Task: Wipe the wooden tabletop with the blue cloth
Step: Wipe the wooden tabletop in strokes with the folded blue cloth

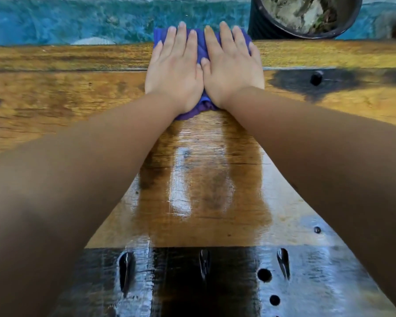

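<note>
The blue cloth (201,48) lies flat at the far edge of the wooden tabletop (66,88), mostly covered by both hands. My left hand (175,72) presses palm down on its left half, fingers spread and reaching the far edge. My right hand (232,65) presses flat on its right half, right beside the left hand with thumbs touching. A bunched bit of cloth shows under my wrists. A wet, glossy streak runs down the wood from the cloth toward me, between my forearms.
A black plant pot (304,17) with soil stands on the ground just beyond the far edge, right of the cloth. Blue painted floor (78,21) lies past the table. Dark stains and round holes (316,77) mark the planks at right and near me.
</note>
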